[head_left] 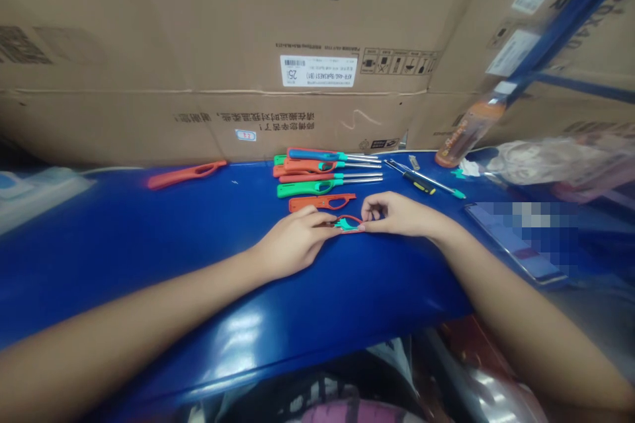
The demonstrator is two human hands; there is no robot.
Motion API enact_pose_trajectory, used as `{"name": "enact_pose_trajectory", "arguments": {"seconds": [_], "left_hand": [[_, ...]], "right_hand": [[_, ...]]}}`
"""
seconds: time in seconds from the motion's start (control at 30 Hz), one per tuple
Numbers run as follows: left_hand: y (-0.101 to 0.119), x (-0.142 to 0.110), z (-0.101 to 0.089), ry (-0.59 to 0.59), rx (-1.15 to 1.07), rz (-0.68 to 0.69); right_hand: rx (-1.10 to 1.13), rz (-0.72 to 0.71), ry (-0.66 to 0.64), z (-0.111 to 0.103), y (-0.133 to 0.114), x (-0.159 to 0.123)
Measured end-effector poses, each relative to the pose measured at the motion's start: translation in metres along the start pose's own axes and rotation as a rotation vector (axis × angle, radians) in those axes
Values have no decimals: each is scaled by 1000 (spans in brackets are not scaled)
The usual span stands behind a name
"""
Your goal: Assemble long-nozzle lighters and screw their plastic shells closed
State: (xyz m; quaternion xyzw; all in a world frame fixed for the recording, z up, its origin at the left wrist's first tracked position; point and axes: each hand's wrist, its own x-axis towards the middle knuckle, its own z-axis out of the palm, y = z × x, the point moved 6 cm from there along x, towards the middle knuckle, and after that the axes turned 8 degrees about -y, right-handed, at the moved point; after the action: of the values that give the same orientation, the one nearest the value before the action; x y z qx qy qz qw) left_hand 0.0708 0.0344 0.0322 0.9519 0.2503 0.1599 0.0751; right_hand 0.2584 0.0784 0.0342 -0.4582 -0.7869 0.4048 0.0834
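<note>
In the head view, we see the blue surface, with its front edge running below the forearms and its back against a carton. A wide stretch of blue separates our left hand from the red lighter shell. Near the middle, our left hand is closed in a pinch on one end of the orange lighter casing with a green trigger; our right hand pinches the other end, its fingers curled. Just behind lies the orange half-shell, then the pile of lighters. The carton reads "AUX" upside down; its white label says "KFR-46G/BpR3AES1 (B1)" and "25". An orange-labelled bottle leans at right, beside a whitish plastic bag whose contents we cannot tell.
</note>
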Motion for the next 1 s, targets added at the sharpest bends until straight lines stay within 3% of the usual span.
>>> {"name": "enact_pose_trajectory", "arguments": {"seconds": [0.2,0.43,0.57,0.77,1.0], "left_hand": [[-2,-1,3,78,-67,15],[-12,-5,-17,203,-233,-65],[-21,-6,-29,185,-219,-127],[-24,-25,-22,124,-194,-185],[-25,-31,-15,123,-150,-164]], "right_hand": [[-118,-332,39,4,-25,-7],[-123,-394,190,6,-23,-1],[-208,-475,287,2,-25,-2],[-433,-372,243,7,-10,8],[-268,-290,259,-6,2,10]]}}
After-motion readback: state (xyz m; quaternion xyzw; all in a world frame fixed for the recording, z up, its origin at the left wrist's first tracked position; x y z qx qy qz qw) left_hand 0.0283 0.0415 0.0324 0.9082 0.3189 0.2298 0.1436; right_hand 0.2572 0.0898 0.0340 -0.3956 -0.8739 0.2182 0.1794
